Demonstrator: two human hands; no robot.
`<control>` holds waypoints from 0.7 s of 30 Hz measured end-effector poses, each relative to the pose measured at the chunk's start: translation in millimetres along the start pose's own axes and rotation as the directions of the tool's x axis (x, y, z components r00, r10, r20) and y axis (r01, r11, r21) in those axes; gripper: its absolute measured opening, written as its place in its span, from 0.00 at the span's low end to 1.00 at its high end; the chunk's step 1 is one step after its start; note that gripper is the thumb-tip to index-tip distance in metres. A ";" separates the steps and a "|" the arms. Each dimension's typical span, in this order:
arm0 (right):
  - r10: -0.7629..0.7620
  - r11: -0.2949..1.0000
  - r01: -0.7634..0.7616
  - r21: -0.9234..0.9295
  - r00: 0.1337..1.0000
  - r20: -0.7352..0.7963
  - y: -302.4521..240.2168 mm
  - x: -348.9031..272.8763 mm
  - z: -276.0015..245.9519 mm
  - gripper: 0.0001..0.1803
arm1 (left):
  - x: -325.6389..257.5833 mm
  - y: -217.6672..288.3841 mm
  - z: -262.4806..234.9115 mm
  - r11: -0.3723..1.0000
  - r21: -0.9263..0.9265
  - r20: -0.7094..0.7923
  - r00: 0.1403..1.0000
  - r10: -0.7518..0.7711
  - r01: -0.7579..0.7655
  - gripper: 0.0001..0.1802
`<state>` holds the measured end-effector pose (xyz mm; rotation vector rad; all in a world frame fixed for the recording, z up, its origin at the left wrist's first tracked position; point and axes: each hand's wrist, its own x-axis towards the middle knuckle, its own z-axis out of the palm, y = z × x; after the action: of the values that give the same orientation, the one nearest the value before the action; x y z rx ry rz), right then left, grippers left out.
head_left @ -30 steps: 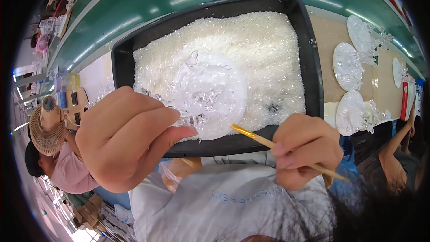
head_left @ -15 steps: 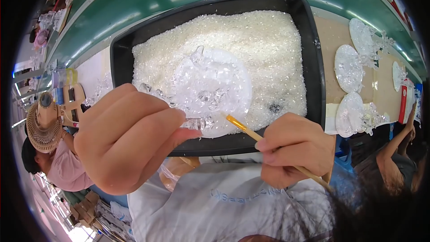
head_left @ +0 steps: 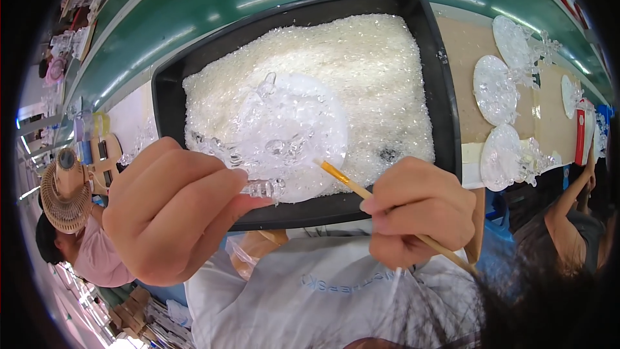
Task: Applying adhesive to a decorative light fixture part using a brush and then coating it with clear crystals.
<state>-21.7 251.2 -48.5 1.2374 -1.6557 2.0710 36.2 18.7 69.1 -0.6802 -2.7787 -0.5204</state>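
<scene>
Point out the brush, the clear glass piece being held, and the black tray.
brush (head_left: 341, 176), head view, on its yellow ferrule near the tip.
clear glass piece (head_left: 290, 132), head view, on its round disc.
black tray (head_left: 442, 84), head view, on its right rim.

A black rectangular plastic tray (head_left: 445, 90) is sitting on the tan worktop (head_left: 468, 48), with a heap of clear glittery crystal granules (head_left: 374, 71) lying in it. The left hand (head_left: 171, 210) is holding a clear round crystal-covered disc ornament (head_left: 294, 132) over the tray's near edge, while the right hand (head_left: 420, 213), just right of it, is gripping a thin wooden-handled brush (head_left: 342, 178) whose tip is touching the disc. Right of the tray, more clear round disc ornaments (head_left: 494, 90) are lying on the worktop, and a green conveyor belt (head_left: 213, 13) is running behind the tray.
</scene>
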 end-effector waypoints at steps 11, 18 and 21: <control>-0.048 0.998 0.047 -0.036 0.998 -0.038 1.5 -1.7 -1.6 0.14 | 1.3 -3.6 -2.8 0.997 -0.034 0.007 0.997 0.074 -0.074 0.20; -0.054 0.997 0.048 -0.065 0.995 -0.089 0.5 -1.8 2.3 0.14 | 0.0 -1.3 -3.3 0.995 -0.033 0.020 0.995 0.098 -0.098 0.18; -0.064 0.993 0.057 -0.101 0.996 -0.062 2.9 0.5 4.9 0.14 | 0.8 -1.6 -1.7 0.994 -0.039 0.020 0.994 0.106 -0.105 0.18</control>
<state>-21.5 245.8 -50.1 1.1611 -1.6496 1.9476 34.9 17.0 70.4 -0.8408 -2.7415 -0.5485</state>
